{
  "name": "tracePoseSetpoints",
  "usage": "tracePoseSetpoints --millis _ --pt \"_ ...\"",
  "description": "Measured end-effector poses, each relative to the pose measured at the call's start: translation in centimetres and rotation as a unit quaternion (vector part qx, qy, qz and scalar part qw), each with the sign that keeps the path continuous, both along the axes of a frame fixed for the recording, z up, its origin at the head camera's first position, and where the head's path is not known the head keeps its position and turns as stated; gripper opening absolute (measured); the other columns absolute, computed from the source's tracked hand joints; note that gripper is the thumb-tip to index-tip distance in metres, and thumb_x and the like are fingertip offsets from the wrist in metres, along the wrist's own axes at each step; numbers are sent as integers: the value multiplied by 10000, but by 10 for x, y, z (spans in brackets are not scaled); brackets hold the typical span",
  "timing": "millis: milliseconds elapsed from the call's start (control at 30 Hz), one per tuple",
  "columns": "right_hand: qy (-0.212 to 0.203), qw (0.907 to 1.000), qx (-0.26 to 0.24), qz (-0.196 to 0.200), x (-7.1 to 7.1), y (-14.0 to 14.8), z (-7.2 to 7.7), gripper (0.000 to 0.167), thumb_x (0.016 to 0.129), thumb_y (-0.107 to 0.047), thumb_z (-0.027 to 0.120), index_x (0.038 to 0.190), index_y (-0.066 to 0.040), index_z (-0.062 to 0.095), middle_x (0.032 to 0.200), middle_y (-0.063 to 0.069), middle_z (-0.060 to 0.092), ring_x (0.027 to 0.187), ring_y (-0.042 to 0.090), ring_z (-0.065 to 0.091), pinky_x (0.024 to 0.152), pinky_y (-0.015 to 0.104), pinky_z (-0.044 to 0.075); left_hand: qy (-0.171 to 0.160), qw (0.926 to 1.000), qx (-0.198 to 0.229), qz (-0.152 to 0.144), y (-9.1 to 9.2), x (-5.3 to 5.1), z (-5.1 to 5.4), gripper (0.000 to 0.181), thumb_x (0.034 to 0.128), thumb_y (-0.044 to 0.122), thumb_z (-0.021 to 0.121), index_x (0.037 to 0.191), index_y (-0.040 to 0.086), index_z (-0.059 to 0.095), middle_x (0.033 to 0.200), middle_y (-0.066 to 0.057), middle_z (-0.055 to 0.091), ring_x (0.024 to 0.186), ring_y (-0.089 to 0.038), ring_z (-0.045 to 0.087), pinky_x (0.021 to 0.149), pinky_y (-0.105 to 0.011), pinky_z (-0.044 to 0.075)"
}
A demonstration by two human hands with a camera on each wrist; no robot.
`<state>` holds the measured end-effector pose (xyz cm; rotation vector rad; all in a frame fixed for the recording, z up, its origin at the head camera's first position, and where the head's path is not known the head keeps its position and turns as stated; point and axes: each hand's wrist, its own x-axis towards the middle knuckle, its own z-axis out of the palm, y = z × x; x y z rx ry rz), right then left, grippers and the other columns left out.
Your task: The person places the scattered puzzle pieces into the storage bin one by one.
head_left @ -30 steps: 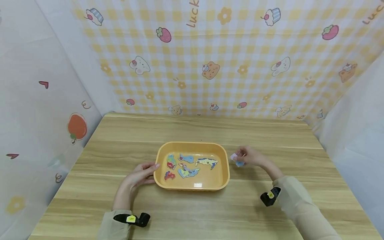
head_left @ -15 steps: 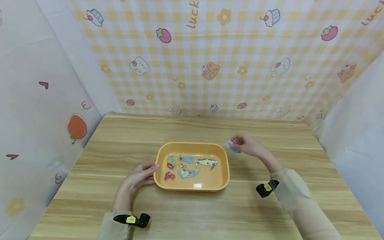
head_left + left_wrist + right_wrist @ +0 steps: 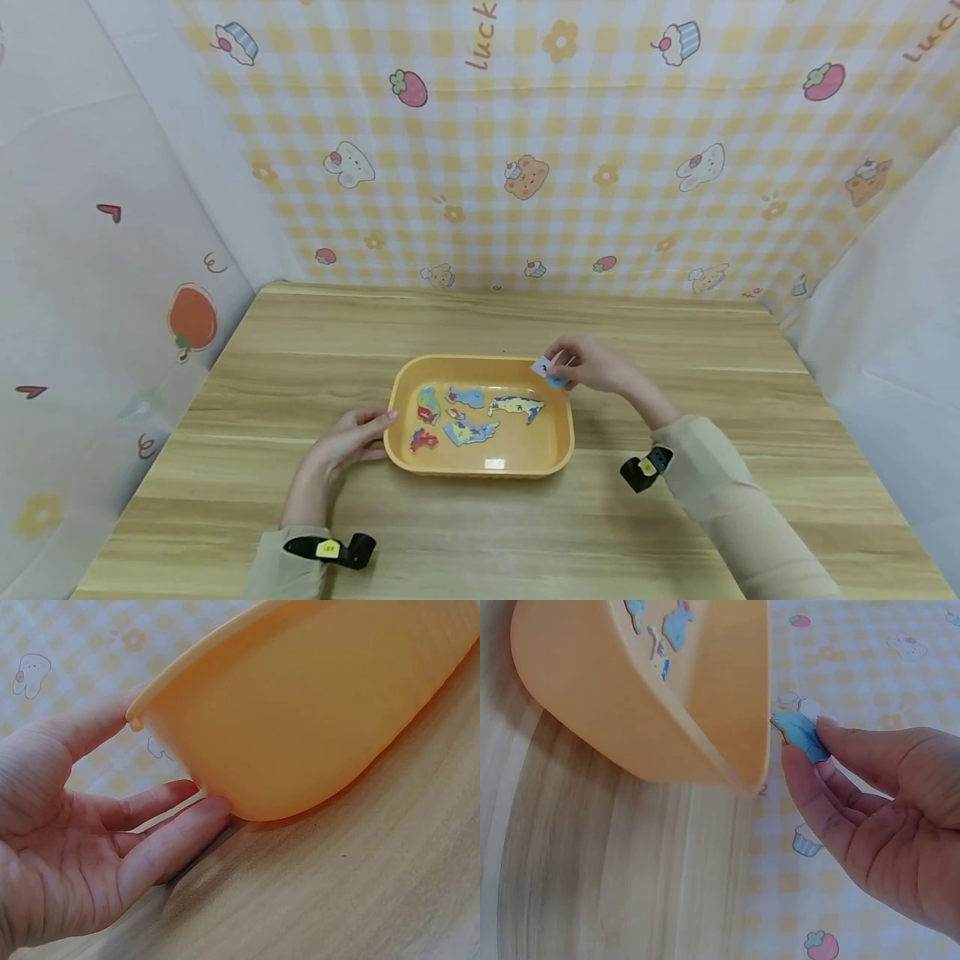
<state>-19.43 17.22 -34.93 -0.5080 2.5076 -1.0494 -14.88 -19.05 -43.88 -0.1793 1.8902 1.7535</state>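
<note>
A yellow plastic tray [image 3: 480, 467] stands on the table with several map-like puzzle pieces [image 3: 471, 430] lying flat inside it. At its left end my left hand [image 3: 351, 437] holds it, thumb on the rim and fingertips against the lower wall, as the left wrist view [image 3: 82, 825] shows. Above the tray's back right corner, my right hand [image 3: 592, 364] pinches a small blue and pale lilac puzzle piece [image 3: 542, 365] between thumb and fingers. In the right wrist view, the blue face of that piece [image 3: 804, 737] shows outside the rim's outline; part of it is behind the fingers.
The tray sits on a wood-grain table [image 3: 480, 542]. A yellow checked cloth [image 3: 480, 217] hangs along the table's back edge, and pale curtains stand at both sides. Each sleeve carries a black wrist camera [image 3: 647, 469].
My right hand has lifted the puzzle piece and carried it left, from beside the tray to above its back right corner. My left hand and the tray have stayed in place.
</note>
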Motion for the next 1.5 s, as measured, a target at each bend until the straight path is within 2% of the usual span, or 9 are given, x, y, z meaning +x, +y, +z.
tracePoseSetpoints --millis 133,300,400,533,767,933,1133,1500 --pt "173 9982 398 419 2 -14 -6 153 882 -52 571 1014 22 595 857 124 626 690 128 584 607 259 545 16 10000 -36 -16 0 0 0 684 880 374 580 1309 -109 357 1185 -204 552 915 -124 614 807 -302 550" --pt "443 9888 830 1155 7 -33 -14 52 851 -71 620 875 -25 623 790 47 610 694 87 517 579 175 464 -10 10000 -91 12 0 0 0 673 881 374 580 1309 -100 368 1178 -201 562 909 -130 618 798 -298 552" --pt "508 9833 1060 1387 8 -40 -17 44 839 -78 637 830 -40 617 762 25 596 684 77 495 580 162 428 14 10000 -83 -52 0 1 0 685 890 377 565 1319 -110 346 1201 -221 545 920 -134 616 807 -306 550" --pt "379 9788 1363 1480 7 -46 -19 59 832 -84 649 810 -45 612 743 15 575 660 69 479 550 149 412 32 9999 -75 -138 -1 1 1 701 893 382 557 1327 -118 326 1220 -236 528 929 -137 612 822 -315 546" --pt "-201 9714 1783 1556 6 -53 -28 64 822 -111 667 804 -73 619 685 -14 533 550 59 468 478 138 400 68 9998 -48 -196 -2 0 1 698 899 380 547 1329 -120 317 1233 -243 515 943 -146 609 837 -315 540" --pt "-525 9614 1989 1827 7 -56 -34 22 830 -48 642 848 -36 638 716 -11 539 602 66 468 509 135 402 71 9998 -27 -178 -3 0 -1 705 895 384 554 1326 -122 319 1223 -240 522 933 -145 613 827 -312 543" --pt "-665 9632 1938 1741 10 -57 -36 48 821 5 631 848 -33 642 749 0 544 669 94 464 559 150 404 82 9998 12 -184 -3 1 -2 682 904 367 545 1322 -124 321 1210 -233 533 917 -139 617 823 -307 544" --pt "-832 9610 2150 1530 14 -58 -40 76 821 7 631 831 -68 631 777 -8 550 732 123 470 676 221 445 17 9999 -73 -112 -1 0 -2 715 892 391 555 1339 -110 312 1253 -244 504 950 -143 607 837 -317 540"
